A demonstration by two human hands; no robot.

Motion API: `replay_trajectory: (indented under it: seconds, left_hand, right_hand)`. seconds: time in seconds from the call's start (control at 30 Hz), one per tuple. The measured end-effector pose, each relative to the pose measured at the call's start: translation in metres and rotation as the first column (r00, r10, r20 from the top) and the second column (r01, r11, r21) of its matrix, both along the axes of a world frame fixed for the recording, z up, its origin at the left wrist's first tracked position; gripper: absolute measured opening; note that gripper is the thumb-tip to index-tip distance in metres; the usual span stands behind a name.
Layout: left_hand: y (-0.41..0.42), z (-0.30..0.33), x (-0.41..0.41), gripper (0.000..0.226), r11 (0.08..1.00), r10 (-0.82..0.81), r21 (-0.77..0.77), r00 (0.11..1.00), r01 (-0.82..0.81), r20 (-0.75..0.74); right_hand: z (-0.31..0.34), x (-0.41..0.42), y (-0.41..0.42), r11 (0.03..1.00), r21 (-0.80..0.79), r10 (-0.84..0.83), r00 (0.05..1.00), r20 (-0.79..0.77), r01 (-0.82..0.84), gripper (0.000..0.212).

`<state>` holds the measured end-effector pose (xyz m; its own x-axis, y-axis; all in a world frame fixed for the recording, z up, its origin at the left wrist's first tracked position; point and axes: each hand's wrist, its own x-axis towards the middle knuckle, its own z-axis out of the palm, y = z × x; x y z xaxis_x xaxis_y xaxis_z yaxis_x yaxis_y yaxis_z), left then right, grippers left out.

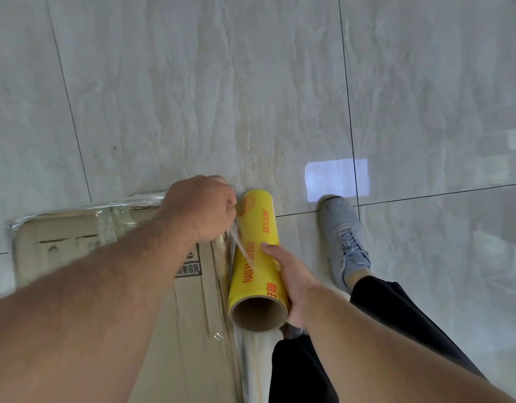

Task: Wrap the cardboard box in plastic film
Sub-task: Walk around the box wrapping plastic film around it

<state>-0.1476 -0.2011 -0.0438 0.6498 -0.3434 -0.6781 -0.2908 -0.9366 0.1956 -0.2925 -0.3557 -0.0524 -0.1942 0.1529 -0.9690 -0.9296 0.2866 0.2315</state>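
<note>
A brown cardboard box [190,303] with clear plastic film over its top and far edge stands on the floor at the lower left. Beside its right edge is a yellow roll of plastic film [258,257], its open cardboard core facing me. My right hand [288,283] grips the roll from the right side. My left hand [201,207] is curled above the box's right edge and pinches a twisted strand of film [242,251] that stretches down across the roll. Shiny film [251,359] hangs along the box's right side.
The floor is glossy grey marble tile [251,97] with dark grout lines and a bright window reflection [336,180]. My grey sneaker [342,234] and black trouser legs [396,315] are right of the roll.
</note>
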Motion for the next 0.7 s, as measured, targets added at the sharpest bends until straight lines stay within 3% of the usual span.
replay_trajectory:
  seconds: [0.17, 0.33, 0.57, 0.7]
  left_hand:
    - [0.002, -0.001, -0.001, 0.024, 1.0, 0.015, -0.004, 1.0, -0.015, -0.006]
    - [0.001, 0.005, -0.002, 0.023, 1.0, 0.018, 0.001, 0.999, -0.018, -0.029]
    - [0.003, 0.007, -0.002, 0.027, 1.0, 0.005, 0.02, 1.0, -0.004, -0.018]
    - [0.002, 0.003, -0.004, 0.027, 1.0, 0.013, 0.014, 1.0, -0.013, 0.019]
  right_hand:
    - [0.001, -0.008, -0.005, 0.997, -0.021, -0.077, 0.996, 0.048, 0.078, 0.059]
    - [0.008, -0.016, -0.011, 0.97, -0.167, 0.193, 0.978, 0.075, -0.179, 0.069]
    - [0.0, -0.008, 0.014, 0.905, -0.107, 0.42, 0.902, 0.096, -0.411, 0.097]
    - [-0.011, -0.025, 0.008, 0.955, -0.096, 0.289, 0.954, 0.08, -0.281, 0.11]
